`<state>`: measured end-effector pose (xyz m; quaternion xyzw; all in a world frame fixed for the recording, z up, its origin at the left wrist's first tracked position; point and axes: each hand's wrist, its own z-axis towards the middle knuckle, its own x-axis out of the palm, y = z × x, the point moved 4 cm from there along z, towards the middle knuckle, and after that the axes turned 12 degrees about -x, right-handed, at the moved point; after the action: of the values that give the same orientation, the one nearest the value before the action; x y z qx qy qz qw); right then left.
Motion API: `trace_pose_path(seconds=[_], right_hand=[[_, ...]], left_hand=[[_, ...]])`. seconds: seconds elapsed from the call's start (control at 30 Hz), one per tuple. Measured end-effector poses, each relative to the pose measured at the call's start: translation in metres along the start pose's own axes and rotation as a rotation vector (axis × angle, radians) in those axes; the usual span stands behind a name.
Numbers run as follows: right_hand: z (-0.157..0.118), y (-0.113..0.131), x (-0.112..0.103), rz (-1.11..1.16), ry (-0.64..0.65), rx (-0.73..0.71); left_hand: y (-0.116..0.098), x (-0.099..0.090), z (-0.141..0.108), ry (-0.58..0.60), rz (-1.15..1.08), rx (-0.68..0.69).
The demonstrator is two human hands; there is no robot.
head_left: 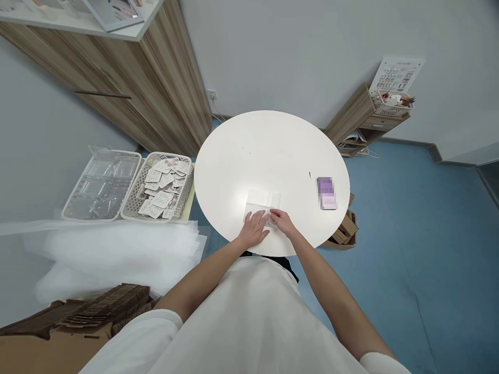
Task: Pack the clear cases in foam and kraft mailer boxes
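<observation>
A thin, partly see-through white sheet or pouch [257, 198] lies flat near the front edge of the round white table [268, 140]. My left hand [254, 228] rests on its lower part with the fingers spread. Close beside it, my right hand [283, 221] has its fingers pressed together at the right part of the sheet; what they pinch is too small to make out. A purple and pink box [327, 193] sits on the table's right side. Near that box is a small dark mark or object [310, 175].
Left of the table stand a white basket of printed cards [128, 206] and a tray of clear plastic packs [66, 208]. White translucent sheets [117, 249] and brown cardboard [78, 348] lie nearer. A carton [345, 231] is at the right, below table height.
</observation>
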<state>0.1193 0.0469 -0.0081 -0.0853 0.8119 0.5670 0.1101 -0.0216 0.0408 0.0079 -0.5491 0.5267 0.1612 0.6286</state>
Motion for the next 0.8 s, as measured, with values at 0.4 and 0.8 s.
trace_pose_path(seconds=[0.4,0.8], right_hand=[[-0.013,-0.009,-0.006,-0.452,0.028,-0.207],[-0.005,-0.008,0.023,-0.509,0.113,-0.211]], left_hand=[[0.007,-0.001,-0.008,0.097,0.002,0.036],[0.074,0.003,-0.013,0.033,-0.581,-0.971]])
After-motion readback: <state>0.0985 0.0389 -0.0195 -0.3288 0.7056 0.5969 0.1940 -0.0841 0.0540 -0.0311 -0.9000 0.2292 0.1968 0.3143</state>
